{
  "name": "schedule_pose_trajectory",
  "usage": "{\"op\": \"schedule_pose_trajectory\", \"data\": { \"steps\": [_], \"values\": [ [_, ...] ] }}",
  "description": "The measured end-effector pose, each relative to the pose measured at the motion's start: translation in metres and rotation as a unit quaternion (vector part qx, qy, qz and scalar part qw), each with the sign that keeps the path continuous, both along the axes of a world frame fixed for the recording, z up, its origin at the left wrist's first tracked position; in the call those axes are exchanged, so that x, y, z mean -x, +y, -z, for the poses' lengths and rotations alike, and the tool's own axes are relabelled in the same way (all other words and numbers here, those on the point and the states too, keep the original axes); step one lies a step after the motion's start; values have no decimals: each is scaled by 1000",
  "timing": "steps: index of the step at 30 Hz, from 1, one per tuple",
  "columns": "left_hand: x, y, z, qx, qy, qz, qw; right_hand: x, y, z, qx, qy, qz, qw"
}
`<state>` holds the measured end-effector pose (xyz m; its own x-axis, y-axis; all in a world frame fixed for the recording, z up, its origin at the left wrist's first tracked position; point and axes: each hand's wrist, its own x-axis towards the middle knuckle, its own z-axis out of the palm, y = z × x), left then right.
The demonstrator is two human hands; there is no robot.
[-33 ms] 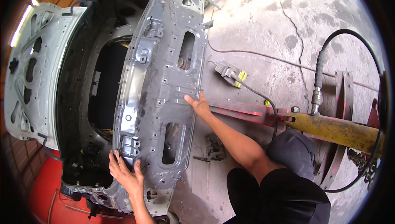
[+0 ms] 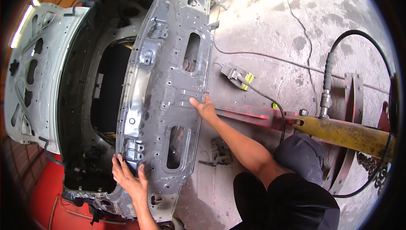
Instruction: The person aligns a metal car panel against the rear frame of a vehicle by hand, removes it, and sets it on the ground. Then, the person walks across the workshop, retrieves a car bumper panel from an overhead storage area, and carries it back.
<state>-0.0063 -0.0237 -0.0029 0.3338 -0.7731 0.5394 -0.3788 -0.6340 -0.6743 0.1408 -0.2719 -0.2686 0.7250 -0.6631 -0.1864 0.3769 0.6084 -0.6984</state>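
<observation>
grey panel (image 2: 178,87) runs lengthwise up-frame. left hand (image 2: 132,183) nearer lower end, fingers spread; right hand (image 2: 206,108) at outer edge, grip unclear.

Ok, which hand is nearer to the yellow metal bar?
The right hand. It touches an edge of the gray panel, left of the yellow metal bar in the picture; the left hand is farther left and lower, at the panel's opposite edge.
</observation>
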Motion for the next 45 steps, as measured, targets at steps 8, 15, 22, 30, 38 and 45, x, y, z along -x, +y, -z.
{"op": "schedule_pose_trajectory", "data": {
  "steps": [8,15,22,30,38,45],
  "values": [
    [1,-2,0,0,0,-2,1000,-2,-1,1,-7,-19,-3,1000],
    [0,0,0,-1,-1,-1,1000,-8,0,3,-4,2,-12,1000],
    [1,0,-1,5,6,0,1000,-12,-3,9,-6,-52,-21,998],
    [0,1,-3,3,2,10,1000,-16,0,8,-14,-16,-17,1000],
    [2,-1,-3,15,9,3,1000,-20,-2,15,-13,-71,-3,997],
    [10,-7,-5,17,29,23,999,-15,-1,15,-9,-56,-19,998]
  ]
}}
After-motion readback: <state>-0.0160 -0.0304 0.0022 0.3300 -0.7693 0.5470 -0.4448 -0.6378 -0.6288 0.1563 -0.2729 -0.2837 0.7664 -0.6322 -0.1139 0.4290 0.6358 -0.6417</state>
